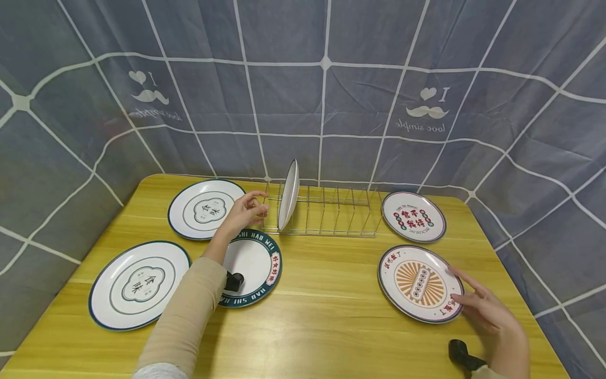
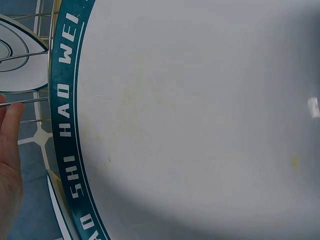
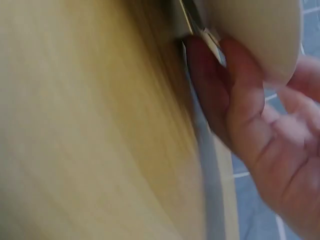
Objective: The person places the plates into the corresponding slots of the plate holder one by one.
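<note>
A wire dish rack (image 1: 326, 232) holds one plate (image 1: 289, 197) standing on edge near its left end. My left hand (image 1: 243, 213) grips the rack's left end wires; its fingers (image 2: 11, 130) show at the wires in the left wrist view. Below that forearm lies a green-rimmed plate (image 1: 248, 271), whose lettered rim (image 2: 65, 100) fills much of the left wrist view. On the right, my right hand (image 1: 492, 310) holds the edge of a plate with an orange sunburst (image 1: 407, 279). The right wrist view shows that hand (image 3: 280, 150) close up, fingers and thumb about a pale rim.
Two white plates with dark blue rims, one at the back (image 1: 184, 205) and one nearer (image 1: 109, 287), lie on the left. A smaller plate with red lettering (image 1: 414, 217) lies right of the rack. A grey checked curtain (image 1: 293, 105) surrounds the wooden table (image 1: 322, 326).
</note>
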`<move>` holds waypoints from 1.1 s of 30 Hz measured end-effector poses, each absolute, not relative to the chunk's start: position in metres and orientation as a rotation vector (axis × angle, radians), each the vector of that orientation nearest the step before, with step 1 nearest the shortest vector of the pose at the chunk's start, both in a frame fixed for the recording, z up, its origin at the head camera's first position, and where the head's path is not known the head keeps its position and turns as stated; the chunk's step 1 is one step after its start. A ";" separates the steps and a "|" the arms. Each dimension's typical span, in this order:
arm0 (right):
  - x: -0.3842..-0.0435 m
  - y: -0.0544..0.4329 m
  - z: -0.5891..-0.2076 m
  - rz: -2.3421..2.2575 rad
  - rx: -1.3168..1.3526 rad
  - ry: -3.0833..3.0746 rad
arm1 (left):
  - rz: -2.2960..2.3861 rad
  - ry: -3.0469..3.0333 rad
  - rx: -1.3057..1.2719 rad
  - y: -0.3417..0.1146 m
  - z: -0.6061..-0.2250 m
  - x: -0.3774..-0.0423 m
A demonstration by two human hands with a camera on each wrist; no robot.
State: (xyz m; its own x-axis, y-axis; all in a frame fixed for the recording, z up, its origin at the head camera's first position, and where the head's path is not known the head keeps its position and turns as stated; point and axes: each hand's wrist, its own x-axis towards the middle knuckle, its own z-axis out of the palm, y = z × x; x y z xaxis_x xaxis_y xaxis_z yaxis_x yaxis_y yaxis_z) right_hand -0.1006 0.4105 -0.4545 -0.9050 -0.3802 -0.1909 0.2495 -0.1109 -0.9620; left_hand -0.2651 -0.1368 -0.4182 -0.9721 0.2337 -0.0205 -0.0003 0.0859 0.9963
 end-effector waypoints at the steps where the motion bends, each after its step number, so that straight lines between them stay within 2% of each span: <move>1: -0.101 0.411 -0.455 -2.106 -0.192 1.669 | 1.996 2.183 0.231 -0.136 -0.418 -0.265; 7: -0.102 0.410 -0.459 -2.290 -0.452 1.317 | 1.994 2.187 0.220 -0.135 -0.417 -0.265; 18: -0.105 0.399 -0.450 -2.479 -0.700 1.197 | 2.014 2.173 0.246 -0.137 -0.417 -0.264; 33: -0.144 0.345 -0.396 -2.769 -0.723 1.248 | 2.021 2.168 0.248 -0.135 -0.417 -0.264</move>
State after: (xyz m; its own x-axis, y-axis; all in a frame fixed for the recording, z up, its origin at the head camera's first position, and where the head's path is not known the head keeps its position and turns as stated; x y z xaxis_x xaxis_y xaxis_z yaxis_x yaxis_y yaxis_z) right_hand -0.1435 0.3450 -0.3957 -0.8925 -0.2026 0.4030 -0.1677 -0.6802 -0.7136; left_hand -0.2635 -0.1347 -0.4170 -0.9722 0.2340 -0.0086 0.0077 0.0690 0.9976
